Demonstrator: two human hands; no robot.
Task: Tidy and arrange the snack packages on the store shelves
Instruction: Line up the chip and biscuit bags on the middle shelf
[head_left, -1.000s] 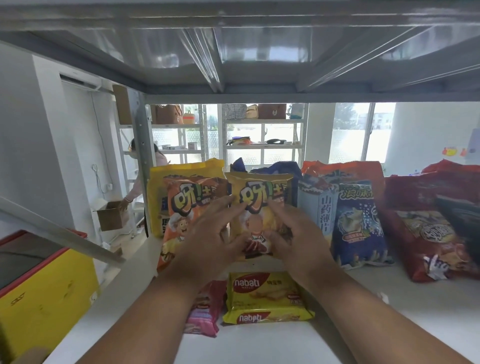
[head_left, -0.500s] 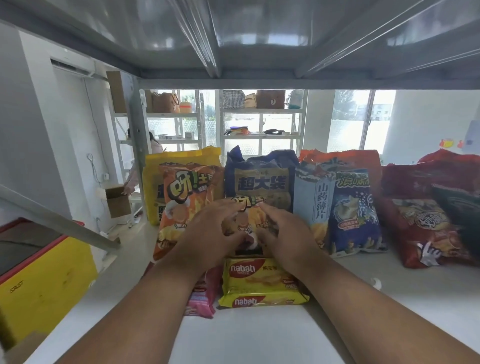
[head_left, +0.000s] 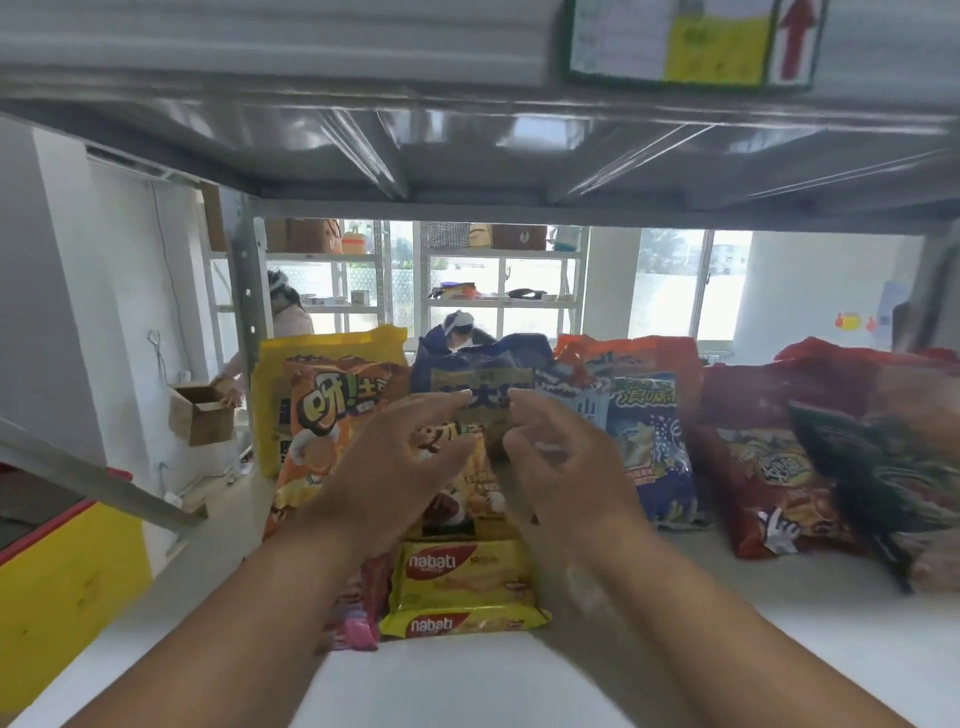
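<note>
A small yellow snack bag (head_left: 471, 486) stands on the white shelf (head_left: 467, 686), in front of a dark blue bag (head_left: 483, 371). My left hand (head_left: 384, 467) and my right hand (head_left: 563, 467) flank it with loosely spread fingers, and their fingertips nearly meet above its top. Neither hand plainly grips it. An orange bag (head_left: 332, 415) leans to the left, against a large yellow bag (head_left: 332, 348). A yellow Nabati wafer pack (head_left: 462, 587) lies flat in front, and a pink pack (head_left: 358, 613) beside it is partly hidden by my left forearm.
To the right stand a blue-and-white bag (head_left: 647, 436), an orange-red bag (head_left: 639, 353), a red bag (head_left: 763, 478) and a dark green bag (head_left: 872, 467). The upper shelf's metal underside (head_left: 467, 156) hangs low. A yellow-and-red cabinet (head_left: 52, 597) sits at the left, and people work behind.
The small yellow bag came down from in front of the blue bag to stand on the shelf. Both hands have loosened and spread apart from it. My head has pulled back.
</note>
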